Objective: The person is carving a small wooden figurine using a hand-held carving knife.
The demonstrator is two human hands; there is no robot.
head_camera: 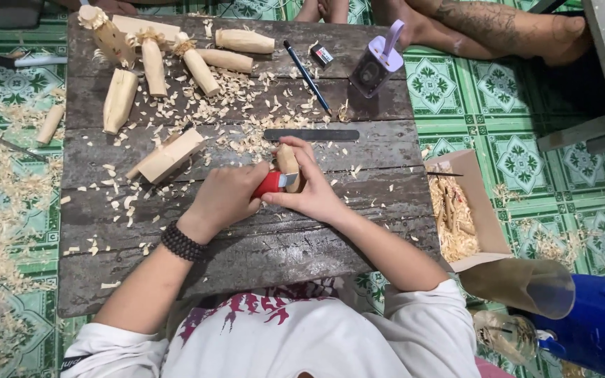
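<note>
A small wooden piece is being carved with a red-handled knife on the plank table.

The left hand (222, 199) is closed around the red-handled knife (272, 183); the right hand (309, 189) is clamped on the wooden piece (288, 162), held near the table's (246, 252) centre, blade against its lower end. Shaping appears under way; a short, controlled cut is judged next. Finished carved figures (152, 63) lie at eleven o'clock, a cardboard box (477, 203) of shavings at three.

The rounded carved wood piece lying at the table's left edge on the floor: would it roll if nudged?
Probably. The short wooden peg looks cylindrical, so a sideways push would likely roll it, though the shavings around it may stop it quickly. It looks stiff and light for its size.
</note>
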